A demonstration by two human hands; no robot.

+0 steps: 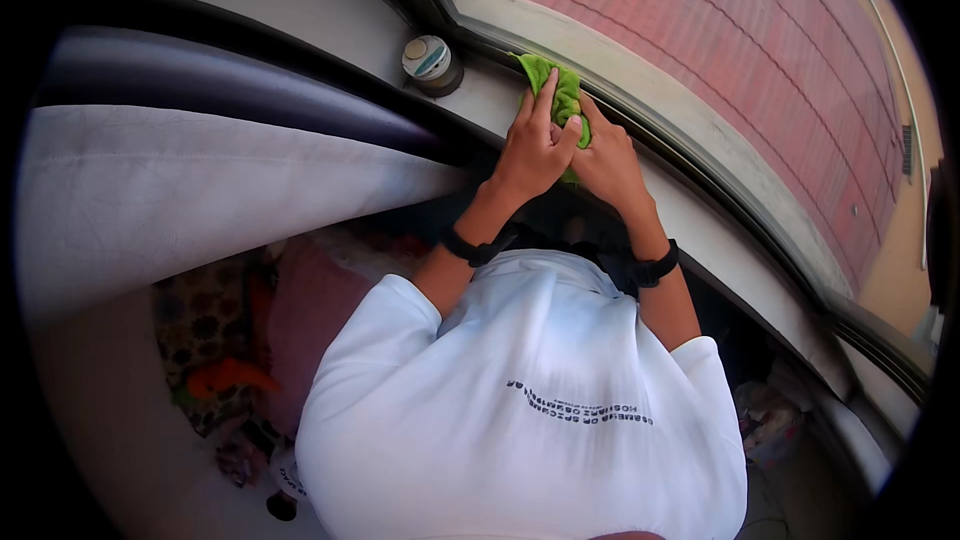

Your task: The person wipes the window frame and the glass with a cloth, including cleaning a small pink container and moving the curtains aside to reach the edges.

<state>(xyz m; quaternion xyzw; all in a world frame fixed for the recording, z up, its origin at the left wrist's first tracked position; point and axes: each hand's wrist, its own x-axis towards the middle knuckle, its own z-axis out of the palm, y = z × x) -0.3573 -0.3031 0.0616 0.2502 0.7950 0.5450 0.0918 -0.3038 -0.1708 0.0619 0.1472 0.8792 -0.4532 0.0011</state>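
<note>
A green cloth [559, 90] lies bunched against the inner edge of the window frame. My left hand [532, 142] presses on it, with a finger stretched along its top. Close beside it, touching it, my right hand [606, 154] grips the cloth's right side. Part of the cloth hangs down below the hands, over the edge of the white window sill [487, 101]. Both wrists wear black bands. The palms and the folds of cloth under them are hidden.
A round lidded jar [431, 64] stands on the sill to the left. A pale curtain [187, 187] fills the left side. Beyond the window frame [697, 172] is a red corrugated roof [712, 37]. Bags [769, 420] lie low on the right, and patterned fabric [202, 330] lies low on the left.
</note>
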